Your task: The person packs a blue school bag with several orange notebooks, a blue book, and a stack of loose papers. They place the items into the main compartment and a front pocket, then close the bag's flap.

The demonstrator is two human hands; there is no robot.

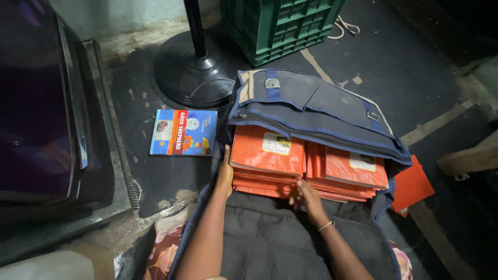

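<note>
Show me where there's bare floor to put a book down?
Bare dark floor lies below the blue book, between the black cabinet and the bag. More lies between bag and green crate. The bag's mouth is crowded with orange books and both hands.

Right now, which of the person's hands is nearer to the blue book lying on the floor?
The left hand. It grips the left edge of the orange book stack, just right of the blue book. The right hand rests farther right, at the stack's front edge.
</note>
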